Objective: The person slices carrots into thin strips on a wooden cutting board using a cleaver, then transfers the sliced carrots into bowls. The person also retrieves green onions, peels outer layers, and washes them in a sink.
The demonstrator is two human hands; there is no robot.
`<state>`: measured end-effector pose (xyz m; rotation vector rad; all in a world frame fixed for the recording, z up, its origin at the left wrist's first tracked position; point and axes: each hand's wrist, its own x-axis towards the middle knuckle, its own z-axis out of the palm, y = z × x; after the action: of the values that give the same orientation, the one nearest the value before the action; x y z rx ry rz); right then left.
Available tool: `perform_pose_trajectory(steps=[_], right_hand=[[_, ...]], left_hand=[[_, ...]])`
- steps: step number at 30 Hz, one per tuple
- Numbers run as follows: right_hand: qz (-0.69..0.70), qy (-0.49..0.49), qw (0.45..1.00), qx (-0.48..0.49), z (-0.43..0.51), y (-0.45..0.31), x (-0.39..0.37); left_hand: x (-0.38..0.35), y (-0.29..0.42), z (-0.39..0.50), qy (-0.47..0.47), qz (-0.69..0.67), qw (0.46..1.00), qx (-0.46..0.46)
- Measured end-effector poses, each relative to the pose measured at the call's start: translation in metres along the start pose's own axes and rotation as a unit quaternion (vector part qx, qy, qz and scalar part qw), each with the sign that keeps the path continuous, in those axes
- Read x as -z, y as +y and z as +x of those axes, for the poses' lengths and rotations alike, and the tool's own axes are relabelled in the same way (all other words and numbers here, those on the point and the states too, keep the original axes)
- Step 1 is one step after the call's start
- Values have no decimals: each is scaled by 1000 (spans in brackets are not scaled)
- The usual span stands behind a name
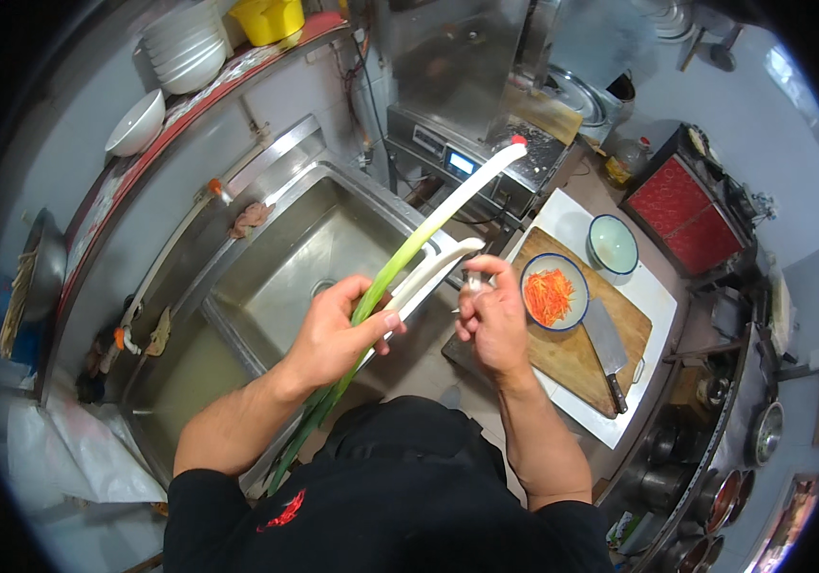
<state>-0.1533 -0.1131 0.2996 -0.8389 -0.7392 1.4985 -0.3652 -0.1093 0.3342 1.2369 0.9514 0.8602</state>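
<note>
My left hand [345,322] is closed around a long Chinese leek or large scallion [427,229]. Its white end points up to the right, and its green leaves trail below my wrist. A second, shorter white stalk [427,268] curves out beside it from the same hand. To the right, the fingers of my right hand [491,308] are curled around a small white object [475,279], mostly hidden; I cannot tell what it is. Both hands are apart, between the sink and the cutting board.
A steel double sink [230,315] lies left, cloudy water in one basin. At right, a wooden cutting board [595,358] bears a bowl [586,304] of shredded carrot [549,296] and a cleaver [604,336]. A pale green bowl [613,245] stands behind. White bowls [191,64] line a shelf.
</note>
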Motion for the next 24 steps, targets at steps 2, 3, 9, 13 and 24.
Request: perform_pose_trajectory(steps=[2,3,9,13,24], right_hand=[[-70,0,998,3,2,10,8],[-80,3,997,10,2,13,8],[-121,-15,987,106,-18,-12,1],[-19,-35,995,96,1,-37,3],[-89,-6,990,106,14,-53,-5]], left_hand=[[0,4,-5,20,24,1000,4],[2,4,-8,42,80,996,-14],[1,-6,-19,178,410,873,-196],[-2,-12,-17,194,437,829,-290],[6,-31,-31,66,172,982,-33]])
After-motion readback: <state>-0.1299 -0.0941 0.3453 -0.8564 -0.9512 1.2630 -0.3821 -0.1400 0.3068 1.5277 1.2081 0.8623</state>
